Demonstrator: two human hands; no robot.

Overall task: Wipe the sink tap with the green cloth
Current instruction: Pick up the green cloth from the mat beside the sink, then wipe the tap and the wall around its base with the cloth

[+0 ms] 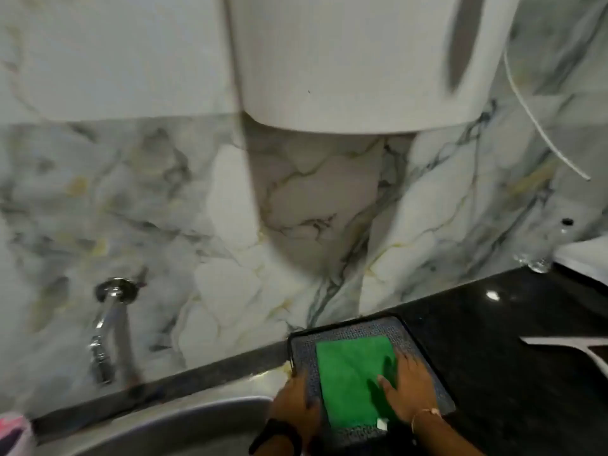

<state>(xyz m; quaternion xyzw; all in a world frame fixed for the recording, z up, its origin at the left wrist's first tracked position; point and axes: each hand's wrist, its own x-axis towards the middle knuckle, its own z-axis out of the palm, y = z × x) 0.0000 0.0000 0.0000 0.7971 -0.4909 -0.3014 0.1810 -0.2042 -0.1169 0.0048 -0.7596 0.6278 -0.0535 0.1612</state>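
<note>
Green cloth [352, 380], flat and rectangular, under right hand [411, 390] on tray [408, 334]

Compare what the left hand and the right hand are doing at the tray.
The left hand grips the near left edge of the dark tray, off the fabric; the right hand lies flat with fingers spread on the green cloth. The left wrist wears a dark band; the right wears a thin bracelet. Both are at the tray, away from the tap.

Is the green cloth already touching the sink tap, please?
No, the green cloth lies flat on the dark tray, well right of the sink tap.
</note>
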